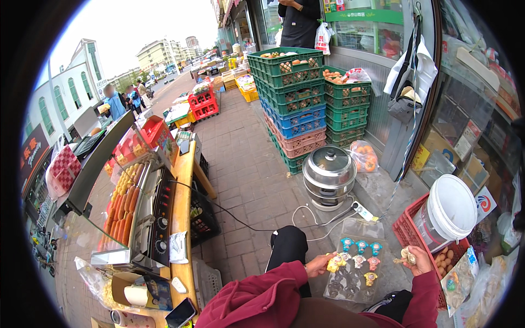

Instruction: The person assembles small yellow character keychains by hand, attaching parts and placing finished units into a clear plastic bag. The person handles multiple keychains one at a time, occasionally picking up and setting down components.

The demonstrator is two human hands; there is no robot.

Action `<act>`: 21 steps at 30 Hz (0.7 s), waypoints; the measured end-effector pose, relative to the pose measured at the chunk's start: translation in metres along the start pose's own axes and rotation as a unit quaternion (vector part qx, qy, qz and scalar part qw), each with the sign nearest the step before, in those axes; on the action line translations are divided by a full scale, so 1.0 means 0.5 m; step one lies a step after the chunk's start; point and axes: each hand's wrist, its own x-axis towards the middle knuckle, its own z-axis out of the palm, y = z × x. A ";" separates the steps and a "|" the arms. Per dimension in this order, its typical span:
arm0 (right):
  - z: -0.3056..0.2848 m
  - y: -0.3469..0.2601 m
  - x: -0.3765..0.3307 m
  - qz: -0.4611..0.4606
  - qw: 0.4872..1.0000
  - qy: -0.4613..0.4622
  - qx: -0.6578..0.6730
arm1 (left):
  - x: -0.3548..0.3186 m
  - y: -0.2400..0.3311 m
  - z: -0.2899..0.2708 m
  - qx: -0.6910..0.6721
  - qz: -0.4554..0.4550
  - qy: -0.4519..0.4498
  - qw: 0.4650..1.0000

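Observation:
A clear plastic tray (376, 232) lies in front of me, with small character figures in moulded hollows. Its far row holds blue figures (361, 246); below are white, pink and yellow ones, and several hollows have nothing in them. At the tray's left side, my left hand (317, 265) pinches a small yellow figure (334, 263). My right hand (420, 261), off the tray's right edge, is closed on a small cream-coloured crumpled thing (407, 255) whose kind I cannot make out.
On the left, a sausage roller grill (158, 218) stands on a wooden counter (185, 180). Ahead are a lidded steamer pot (329, 170), cables with a power strip (363, 211), and stacked egg crates (298, 123). A white bucket (449, 205) rests on a red crate (407, 224). A person (299, 24) stands behind the crates.

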 end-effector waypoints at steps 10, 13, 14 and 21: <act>-0.005 0.003 0.001 -0.002 0.999 -0.028 0.014 | -0.016 0.014 0.020 0.007 -0.006 0.002 1.000; -0.005 0.005 0.001 0.001 1.000 -0.020 0.016 | -0.018 0.015 0.022 0.009 -0.012 0.017 1.000; -0.005 0.005 0.001 -0.002 1.000 -0.020 0.016 | -0.016 0.016 0.022 0.015 -0.011 0.012 1.000; -0.002 0.001 -0.004 -0.002 1.000 -0.015 0.012 | 0.000 0.010 0.011 0.014 -0.025 0.012 1.000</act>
